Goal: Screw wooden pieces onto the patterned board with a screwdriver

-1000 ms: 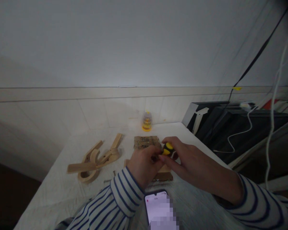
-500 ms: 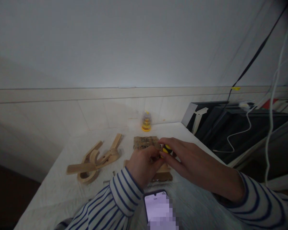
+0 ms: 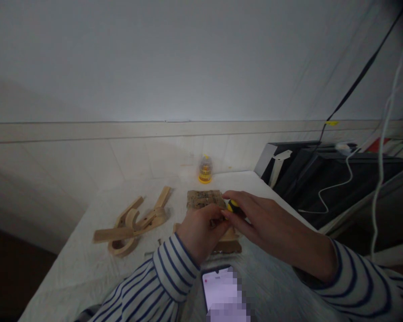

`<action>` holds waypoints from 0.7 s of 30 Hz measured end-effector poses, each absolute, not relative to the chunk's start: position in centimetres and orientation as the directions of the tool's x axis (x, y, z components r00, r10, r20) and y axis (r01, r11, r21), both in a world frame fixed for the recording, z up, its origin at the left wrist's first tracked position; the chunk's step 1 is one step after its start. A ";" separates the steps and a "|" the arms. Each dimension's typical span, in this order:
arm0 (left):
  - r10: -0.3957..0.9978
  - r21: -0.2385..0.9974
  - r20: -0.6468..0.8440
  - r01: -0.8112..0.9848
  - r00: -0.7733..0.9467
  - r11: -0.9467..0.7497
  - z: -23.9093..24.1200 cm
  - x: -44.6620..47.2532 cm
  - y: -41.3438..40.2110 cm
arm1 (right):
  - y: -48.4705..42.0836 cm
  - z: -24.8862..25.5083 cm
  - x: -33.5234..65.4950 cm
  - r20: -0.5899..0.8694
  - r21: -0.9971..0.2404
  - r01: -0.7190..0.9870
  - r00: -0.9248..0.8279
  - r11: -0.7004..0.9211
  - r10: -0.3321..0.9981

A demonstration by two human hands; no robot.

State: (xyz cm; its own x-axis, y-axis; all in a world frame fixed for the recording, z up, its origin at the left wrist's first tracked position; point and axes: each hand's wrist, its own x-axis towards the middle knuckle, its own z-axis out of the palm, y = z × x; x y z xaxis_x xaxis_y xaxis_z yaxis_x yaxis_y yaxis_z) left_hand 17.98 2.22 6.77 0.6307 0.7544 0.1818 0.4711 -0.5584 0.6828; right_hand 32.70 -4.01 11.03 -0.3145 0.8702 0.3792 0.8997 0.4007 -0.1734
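My right hand (image 3: pixel 255 214) closes its thumb and fingers around the yellow and black handle of a small screwdriver (image 3: pixel 233 205). Against its fingertips is my left hand (image 3: pixel 203 230), fingers curled in; what they hold is hidden. Beneath both hands lie a light wooden piece (image 3: pixel 229 246) and a brown printed packet (image 3: pixel 203 197), partly covered. Several curved wooden parts (image 3: pixel 124 235), joined together, rest to the left. Small metal screws (image 3: pixel 149 255) lie by the left cuff.
A clear container with a yellow base (image 3: pixel 204 172) stands at the back by the wall. A phone (image 3: pixel 220 288) with its screen lit lies in front of my hands. On the right are dark panels (image 3: pixel 309 179) and a hanging white cable (image 3: pixel 380 170).
My right hand has turned slightly with the screwdriver, whose yellow and black handle shows at a different angle. My left hand stays almost in place.
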 end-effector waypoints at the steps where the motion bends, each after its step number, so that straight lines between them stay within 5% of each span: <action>1: 0.749 0.689 0.179 0.463 0.638 -0.558 6.8 18.0 2.3 | -4.0 11.0 32.7 0.384 -0.167 0.903 -0.311 0.397 0.869; 10: 0.692 0.690 0.144 0.429 0.708 -0.583 7.7 17.7 2.7 | -3.9 10.9 32.6 0.398 -0.143 0.915 -0.297 0.378 0.868; 14: 0.516 0.472 0.102 0.416 0.850 -0.777 8.7 16.2 3.5 | -4.1 11.0 32.6 0.420 -0.117 0.916 -0.305 0.384 0.855; 18: 0.540 0.214 -0.082 0.544 0.838 -0.812 8.7 15.3 4.1 | -4.1 10.9 32.7 0.426 -0.081 0.926 -0.302 0.368 0.853; 21: 0.536 0.141 -0.143 0.553 0.832 -0.821 8.1 15.5 4.3 | -4.1 10.7 32.7 0.422 -0.066 0.931 -0.301 0.360 0.855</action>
State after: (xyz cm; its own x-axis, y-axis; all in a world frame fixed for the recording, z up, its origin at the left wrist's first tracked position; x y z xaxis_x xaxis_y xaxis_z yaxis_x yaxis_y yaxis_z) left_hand 15.51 4.27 8.06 0.8319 0.5362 -0.1430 0.5534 -0.8209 0.1410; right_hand 32.68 -4.09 10.73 -0.3006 0.8552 0.4222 0.9307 0.3598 -0.0662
